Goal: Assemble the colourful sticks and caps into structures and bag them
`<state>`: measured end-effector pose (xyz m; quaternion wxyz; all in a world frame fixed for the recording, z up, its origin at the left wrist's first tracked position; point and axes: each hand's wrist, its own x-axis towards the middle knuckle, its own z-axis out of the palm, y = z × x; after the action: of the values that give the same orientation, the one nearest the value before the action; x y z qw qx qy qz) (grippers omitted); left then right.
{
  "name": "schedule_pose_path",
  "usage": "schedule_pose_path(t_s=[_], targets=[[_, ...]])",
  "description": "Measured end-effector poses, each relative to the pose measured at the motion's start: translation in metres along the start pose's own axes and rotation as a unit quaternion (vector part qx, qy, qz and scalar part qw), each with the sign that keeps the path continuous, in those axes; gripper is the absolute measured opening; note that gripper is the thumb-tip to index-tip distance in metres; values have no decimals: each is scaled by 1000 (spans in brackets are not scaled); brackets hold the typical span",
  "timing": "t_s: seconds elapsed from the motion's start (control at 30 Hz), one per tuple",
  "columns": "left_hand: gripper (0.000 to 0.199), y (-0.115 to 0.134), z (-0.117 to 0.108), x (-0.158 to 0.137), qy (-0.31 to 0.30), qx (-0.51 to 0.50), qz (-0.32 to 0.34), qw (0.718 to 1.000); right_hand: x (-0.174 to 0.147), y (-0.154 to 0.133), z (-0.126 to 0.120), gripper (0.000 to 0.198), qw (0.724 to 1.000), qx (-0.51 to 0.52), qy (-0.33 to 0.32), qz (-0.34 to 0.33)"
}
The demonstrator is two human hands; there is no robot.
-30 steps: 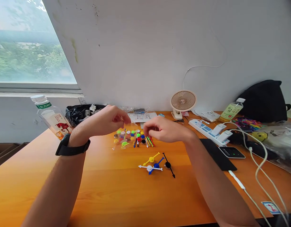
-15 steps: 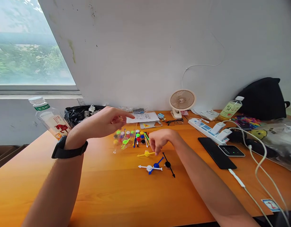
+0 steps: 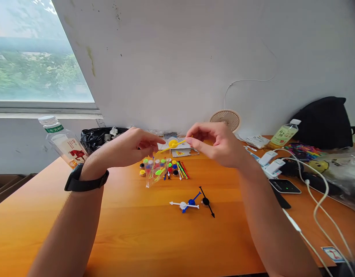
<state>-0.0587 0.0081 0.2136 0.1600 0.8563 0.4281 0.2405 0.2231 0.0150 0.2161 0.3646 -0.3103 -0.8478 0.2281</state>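
My right hand (image 3: 216,144) is raised over the table, thumb and fingers pinching one end of a yellow arrow spinner (image 3: 173,144) with a round hub. The spinner's other end slants down to the fingertips of my left hand (image 3: 134,148). My left fingers are closed at the top of a clear plastic bag (image 3: 154,175), which hangs below them; their exact grip is partly hidden. On the table, a white arrow spinner (image 3: 182,206) overlaps a blue arrow spinner (image 3: 191,202). Right of them lies a black arrow spinner (image 3: 205,201).
Behind the bag sit several coloured round pieces (image 3: 169,169) and loose arrows (image 3: 183,170). A bottle (image 3: 66,144) stands left, another bottle (image 3: 284,134) right. A fan (image 3: 226,118) is at the back. Chargers (image 3: 268,157), white cables (image 3: 317,204) and a phone (image 3: 283,201) lie right.
My right hand has picked the yellow arrow spinner off the table and lifted it to my left hand. My left hand stays nearly in place. The other spinners have not moved.
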Motion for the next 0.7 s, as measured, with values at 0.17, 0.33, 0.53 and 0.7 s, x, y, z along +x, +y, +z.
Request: schedule_pose_path(t_s=[0.17, 0.33, 0.53, 0.7], targets=[[39, 1, 2, -1, 5, -22, -9, 1000, -1, -18, 18, 19, 990, -130, -23, -42], [38, 7, 1, -1, -2, 7, -2, 1000, 1, -19, 41, 20, 975, -182, -80, -95], [32, 6, 1, 1, -22, 35, 40, 998, 4, -17, 64, 24, 961, -225, -113, -116], [34, 6, 1, 1, -5, 13, 22, 1000, 5, -18, 62, 19, 970, -194, -89, -112]])
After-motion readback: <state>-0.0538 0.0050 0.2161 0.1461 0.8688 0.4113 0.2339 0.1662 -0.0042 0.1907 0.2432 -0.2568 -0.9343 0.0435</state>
